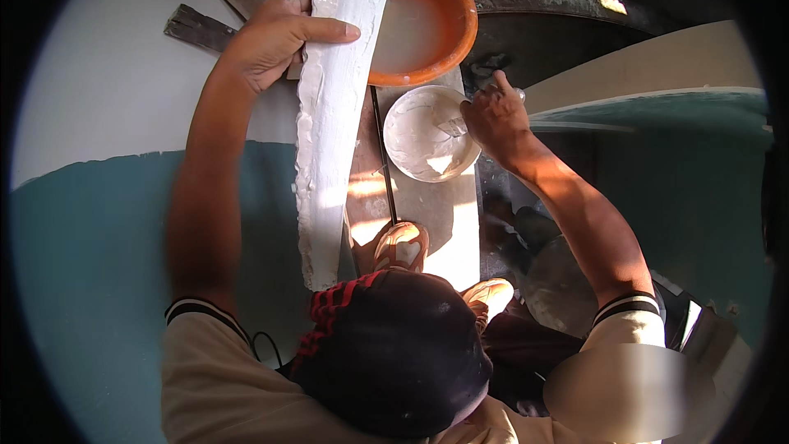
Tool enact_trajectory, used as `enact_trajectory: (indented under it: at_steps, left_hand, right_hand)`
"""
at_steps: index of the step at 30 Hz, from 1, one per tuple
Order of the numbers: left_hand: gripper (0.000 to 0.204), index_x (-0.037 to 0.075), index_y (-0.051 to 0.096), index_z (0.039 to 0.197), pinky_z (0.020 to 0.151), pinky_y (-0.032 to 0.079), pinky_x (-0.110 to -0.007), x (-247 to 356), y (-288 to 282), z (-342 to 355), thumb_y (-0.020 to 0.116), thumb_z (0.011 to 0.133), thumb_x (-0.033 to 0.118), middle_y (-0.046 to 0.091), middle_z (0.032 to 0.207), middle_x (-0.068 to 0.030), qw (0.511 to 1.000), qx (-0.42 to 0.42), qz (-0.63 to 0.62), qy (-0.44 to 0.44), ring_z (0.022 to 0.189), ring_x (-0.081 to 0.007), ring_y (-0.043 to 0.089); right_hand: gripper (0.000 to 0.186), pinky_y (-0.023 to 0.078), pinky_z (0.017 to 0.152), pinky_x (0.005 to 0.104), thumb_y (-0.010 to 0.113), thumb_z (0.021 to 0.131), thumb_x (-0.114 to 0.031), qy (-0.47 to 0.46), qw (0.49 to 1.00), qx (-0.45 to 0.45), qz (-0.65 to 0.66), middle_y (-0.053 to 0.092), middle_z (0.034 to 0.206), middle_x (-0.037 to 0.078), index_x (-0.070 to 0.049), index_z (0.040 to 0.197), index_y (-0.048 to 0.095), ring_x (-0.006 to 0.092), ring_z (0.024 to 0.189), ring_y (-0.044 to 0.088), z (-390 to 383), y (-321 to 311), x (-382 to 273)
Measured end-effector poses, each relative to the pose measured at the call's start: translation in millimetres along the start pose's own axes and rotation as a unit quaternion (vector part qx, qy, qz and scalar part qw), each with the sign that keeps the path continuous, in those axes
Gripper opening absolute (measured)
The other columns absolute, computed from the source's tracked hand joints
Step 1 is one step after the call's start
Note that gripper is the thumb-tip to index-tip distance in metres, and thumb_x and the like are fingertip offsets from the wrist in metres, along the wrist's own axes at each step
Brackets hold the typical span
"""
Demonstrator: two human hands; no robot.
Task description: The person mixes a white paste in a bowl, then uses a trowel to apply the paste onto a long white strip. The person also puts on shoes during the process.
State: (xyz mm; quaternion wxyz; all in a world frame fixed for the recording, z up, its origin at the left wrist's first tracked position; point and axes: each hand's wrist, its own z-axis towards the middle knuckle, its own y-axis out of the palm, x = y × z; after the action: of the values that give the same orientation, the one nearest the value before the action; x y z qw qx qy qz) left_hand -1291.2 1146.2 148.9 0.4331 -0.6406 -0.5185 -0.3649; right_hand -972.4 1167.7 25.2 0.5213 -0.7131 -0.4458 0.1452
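Observation:
My left hand (271, 41) grips a long white plaster moulding (341, 115), its thumb across the front face and its fingers behind. Thick, wet-looking white paste lines the moulding's left edge, and its lower end comes down beside my dark cap. My right hand (497, 119) is closed around a small tool at the right rim of a white bowl (399, 152). The tool's flat, paste-smeared end (449, 122) dips into the bowl; whether it is a putty knife or a brush I cannot tell. White paste coats the bowl's inside.
Beyond the bowl sits an orange basin (456, 45) of cloudy water, partly behind the moulding. Bowl and basin rest on a plank (444, 205), with my sandalled feet near it. Wooden pieces (197, 29) jut out at upper left. A white-and-teal wall (107, 222) rises on the left.

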Motion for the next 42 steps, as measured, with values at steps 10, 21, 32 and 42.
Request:
enact_trajectory:
  at_steps: [10,21,32,42]
  left_hand:
    - [0.069,-0.011,0.055,0.137,0.098,0.055,-0.036,-55.2,-12.6,-11.1,0.087,0.081,0.014,0.07,0.123,-0.019,0.997,0.015,-0.063,-0.05,0.108,-0.0246,0.072]
    - [0.058,-0.009,0.065,0.127,0.094,0.056,-0.034,-80.4,-13.8,-35.4,0.09,0.079,0.014,0.075,0.115,-0.0163,0.993,0.037,-0.084,-0.069,0.102,-0.0226,0.073]
    - [0.058,-0.01,0.062,0.129,0.09,0.058,-0.034,-88.2,-0.5,-51.2,0.089,0.081,0.009,0.074,0.115,-0.017,0.987,0.019,-0.122,-0.104,0.101,-0.0213,0.074]
    - [0.055,-0.01,0.059,0.132,0.099,0.055,-0.035,-93.7,5.6,-56.1,0.085,0.084,0.001,0.072,0.123,-0.0165,0.972,-0.038,-0.189,-0.133,0.11,-0.0219,0.071]
  right_hand:
    - [0.023,0.022,0.128,0.0459,0.059,0.096,-0.014,-0.101,0.991,-0.078,0.051,0.079,0.102,0.013,-0.009,0.098,0.082,0.0275,0.106,0.075,22.5,-2.7,-29.5]
    - [0.021,0.028,0.122,0.0476,0.061,0.091,-0.015,-0.203,0.978,0.018,0.053,0.078,0.085,0.012,-0.01,0.089,0.081,0.0284,0.085,0.076,53.4,1.0,-38.4]
    - [0.03,0.028,0.107,0.0463,0.064,0.096,-0.041,-0.163,0.919,0.006,0.358,0.077,0.09,0.011,-0.016,0.103,0.079,0.0282,0.095,0.069,36.3,13.0,2.4]
    - [0.015,0.05,0.079,0.0277,0.065,0.105,-0.018,-0.113,0.582,0.048,0.804,0.068,0.095,0.0,-0.004,0.111,0.068,0.0083,0.088,0.061,2.5,-30.5,83.3]
